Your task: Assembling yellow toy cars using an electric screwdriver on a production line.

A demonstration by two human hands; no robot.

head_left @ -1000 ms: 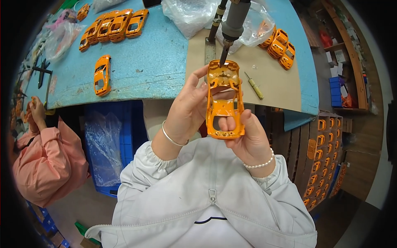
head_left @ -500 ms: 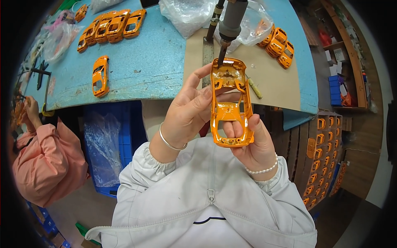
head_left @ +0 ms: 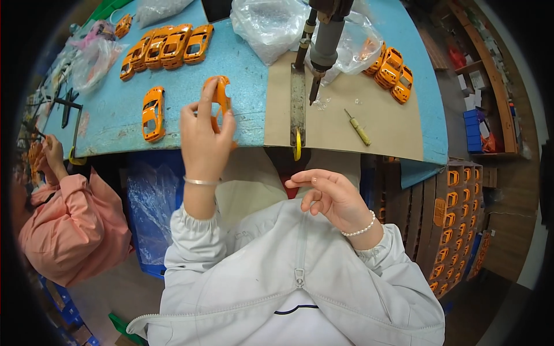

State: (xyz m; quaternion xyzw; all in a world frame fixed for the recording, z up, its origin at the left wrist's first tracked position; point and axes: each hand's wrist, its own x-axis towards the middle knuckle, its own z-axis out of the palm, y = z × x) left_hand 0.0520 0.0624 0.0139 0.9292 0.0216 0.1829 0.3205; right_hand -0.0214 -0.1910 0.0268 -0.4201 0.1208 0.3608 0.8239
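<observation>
My left hand [head_left: 202,144] grips an orange toy car body shell [head_left: 220,89] by its sides, at the blue tabletop near the front edge. To its left lies a single matching car shell [head_left: 153,115]. In front of my chest, my right hand [head_left: 333,199] holds nothing; its fingers are loosely bent and apart, pointing left. Beyond it, a dark upright tool with a narrow tip [head_left: 324,52] hangs over a brown board [head_left: 334,132]. A small pointed tool with a yellow-green handle [head_left: 359,131] rests on that board.
Several orange shells stand in a row [head_left: 173,46] at the far left, and more [head_left: 392,69] at the far right. Clear plastic bags [head_left: 268,29] lie behind the upright tool. A co-worker in a pink jacket [head_left: 75,230] sits left. Racked shells [head_left: 453,225] stand low at the right.
The car shell, held in both hands under the upright tool before, is now in my left hand alone, farther left over the blue surface. My right hand has let go of it.
</observation>
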